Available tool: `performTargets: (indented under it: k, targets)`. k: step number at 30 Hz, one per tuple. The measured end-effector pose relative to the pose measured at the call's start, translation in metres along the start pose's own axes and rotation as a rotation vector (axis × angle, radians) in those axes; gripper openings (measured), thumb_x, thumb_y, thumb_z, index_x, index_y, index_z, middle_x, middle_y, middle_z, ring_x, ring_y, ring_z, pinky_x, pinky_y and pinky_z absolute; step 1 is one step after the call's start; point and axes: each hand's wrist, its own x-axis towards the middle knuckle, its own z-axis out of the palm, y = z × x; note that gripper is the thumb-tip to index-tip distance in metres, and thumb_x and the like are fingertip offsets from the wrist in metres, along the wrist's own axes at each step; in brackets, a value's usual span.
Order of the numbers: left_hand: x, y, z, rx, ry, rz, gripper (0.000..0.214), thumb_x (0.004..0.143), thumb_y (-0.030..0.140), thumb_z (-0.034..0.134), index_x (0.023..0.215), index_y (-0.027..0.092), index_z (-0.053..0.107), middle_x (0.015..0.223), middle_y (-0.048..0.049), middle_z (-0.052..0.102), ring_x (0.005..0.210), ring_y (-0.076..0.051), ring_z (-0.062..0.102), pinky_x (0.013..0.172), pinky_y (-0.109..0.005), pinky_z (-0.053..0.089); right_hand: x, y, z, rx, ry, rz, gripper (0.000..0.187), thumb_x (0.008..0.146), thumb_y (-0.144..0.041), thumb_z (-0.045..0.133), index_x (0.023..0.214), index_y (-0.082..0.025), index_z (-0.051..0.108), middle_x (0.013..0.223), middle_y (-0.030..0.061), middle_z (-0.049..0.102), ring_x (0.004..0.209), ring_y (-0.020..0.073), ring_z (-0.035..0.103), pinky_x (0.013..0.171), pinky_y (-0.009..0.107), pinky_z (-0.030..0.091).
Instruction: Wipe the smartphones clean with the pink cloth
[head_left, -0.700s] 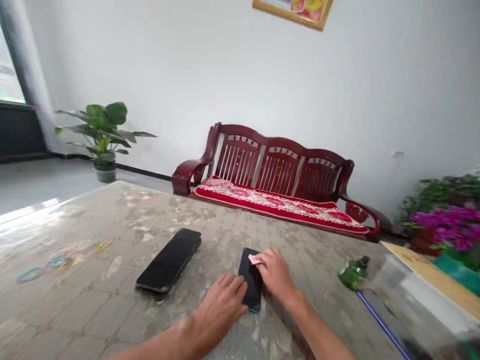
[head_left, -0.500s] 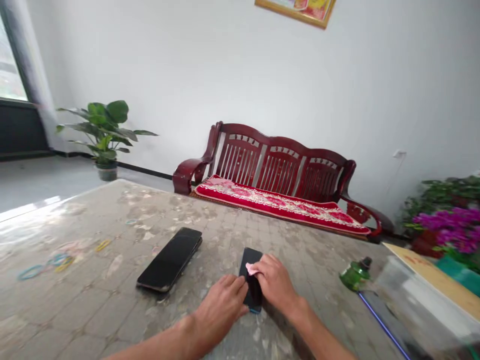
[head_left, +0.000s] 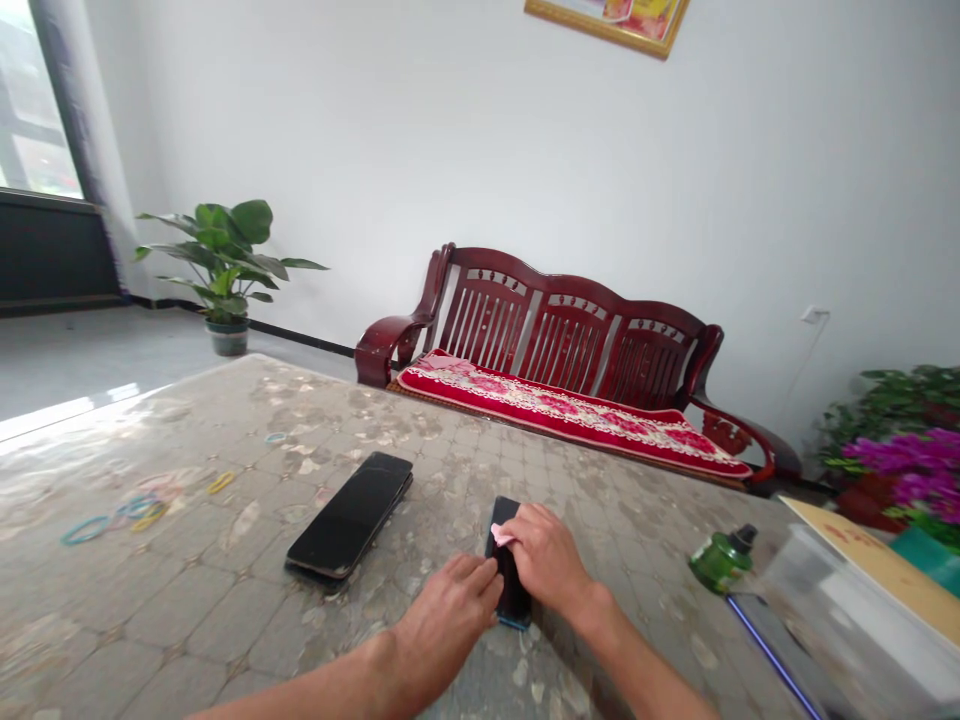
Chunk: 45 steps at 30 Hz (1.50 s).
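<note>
A small black phone (head_left: 512, 590) lies on the patterned table (head_left: 187, 600) just in front of me. My left hand (head_left: 444, 620) rests on its left edge with the fingers laid flat against it. My right hand (head_left: 546, 558) is closed on a small pink cloth (head_left: 499, 536) and presses it on the phone's screen. A second, larger black phone (head_left: 351, 515) lies to the left, untouched.
Several coloured rubber bands (head_left: 127, 510) lie at the table's left. A green bottle (head_left: 718, 560) lies on its side at the right, by a clear box (head_left: 840, 620). Behind the table stand a red wooden bench (head_left: 570, 380), a potted plant (head_left: 223, 262) and purple flowers (head_left: 907, 465).
My right hand with the pink cloth has slid a little back along the phone toward me. The view has shifted slightly; the left hand stays on the phone.
</note>
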Motion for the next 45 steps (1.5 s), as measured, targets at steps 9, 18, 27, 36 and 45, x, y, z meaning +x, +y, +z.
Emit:
performTargets:
  k: [9,18,27,36,45]
  targets:
    - [-0.005,-0.001,0.001,0.010,0.012,0.023,0.021,0.093,0.018,0.064,0.113,0.013,0.065,0.122,-0.0129,0.066,0.111,-0.027,0.061,0.098,-0.037,0.047,0.036,0.010,0.009,-0.050,0.016,0.202,0.028,0.097,-0.018,0.048,0.085,-0.024,0.072,0.088,0.0044,0.068,0.087,0.0173,0.060,0.081,0.027,0.042]
    - [-0.003,0.001,-0.004,-0.011,0.003,0.003,0.019,0.096,0.016,0.058,0.114,0.012,0.063,0.119,-0.0127,0.066,0.108,-0.026,0.063,0.096,-0.037,0.049,0.023,0.004,0.001,-0.001,-0.059,0.104,0.028,0.098,-0.021,0.049,0.082,-0.024,0.072,0.086,0.0018,0.066,0.086,0.0151,0.059,0.078,0.024,0.039]
    - [-0.003,-0.001,0.001,0.053,0.019,0.014,0.006,0.095,0.016,0.059,0.100,0.015,0.062,0.100,-0.0060,0.067,0.092,-0.023,0.064,0.084,-0.035,0.050,0.003,-0.008,0.000,0.126,-0.032,0.014,0.022,0.094,-0.015,0.054,0.084,-0.023,0.072,0.087,0.0009,0.066,0.088,0.0149,0.058,0.080,0.024,0.040]
    - [-0.003,-0.001,-0.002,0.061,0.046,0.043,0.005,0.096,0.016,0.059,0.094,0.016,0.063,0.098,-0.0051,0.067,0.091,-0.021,0.063,0.082,-0.033,0.048,0.004,0.008,-0.004,0.066,0.033,0.150,0.028,0.098,-0.021,0.050,0.079,-0.022,0.070,0.082,0.0020,0.065,0.083,0.0153,0.059,0.075,0.025,0.039]
    - [-0.001,-0.001,0.000,0.052,0.045,0.031,0.004,0.095,0.016,0.061,0.097,0.016,0.064,0.097,-0.0045,0.068,0.089,-0.022,0.064,0.082,-0.034,0.049,-0.026,-0.007,-0.009,0.118,-0.033,-0.022,0.023,0.092,-0.010,0.050,0.084,-0.022,0.068,0.085,0.0013,0.062,0.085,0.0159,0.055,0.077,0.026,0.038]
